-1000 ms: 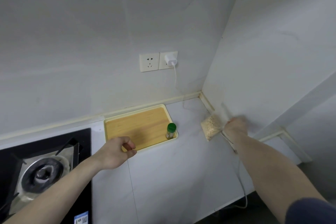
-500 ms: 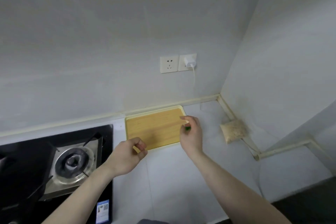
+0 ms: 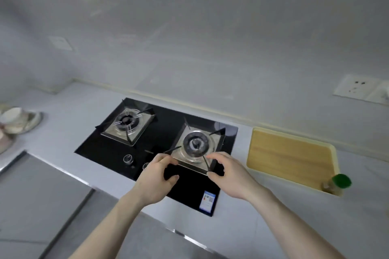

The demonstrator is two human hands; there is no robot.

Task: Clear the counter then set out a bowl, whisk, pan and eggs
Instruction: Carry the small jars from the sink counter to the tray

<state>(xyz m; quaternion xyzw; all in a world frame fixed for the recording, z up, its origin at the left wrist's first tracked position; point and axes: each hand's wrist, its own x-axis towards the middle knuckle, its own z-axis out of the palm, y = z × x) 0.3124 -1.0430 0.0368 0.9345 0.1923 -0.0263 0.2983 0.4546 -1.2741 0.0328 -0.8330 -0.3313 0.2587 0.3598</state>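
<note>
Both my hands hover over the front of a black two-burner gas hob [image 3: 109, 149], close to its right burner [image 3: 196, 146]. My left hand [image 3: 157, 176] and my right hand [image 3: 229, 176] have loosely curled fingers and hold nothing. A small bottle with a green cap [image 3: 339, 183] stands on the near right corner of a wooden tray [image 3: 290, 155], to the right of the hob. Stacked pale bowls [image 3: 16, 120] sit on the counter at the far left. No whisk, pan or eggs are in view.
The grey counter [image 3: 273, 212] runs along a white wall and ends in a front edge near me. Two knobs [image 3: 128, 159] sit at the hob's front. A wall socket [image 3: 353, 88] is at the upper right.
The view has swung left from the corner to the hob. My right hand has left the green-capped bottle on the tray, and both hands now hang over the hob's front.
</note>
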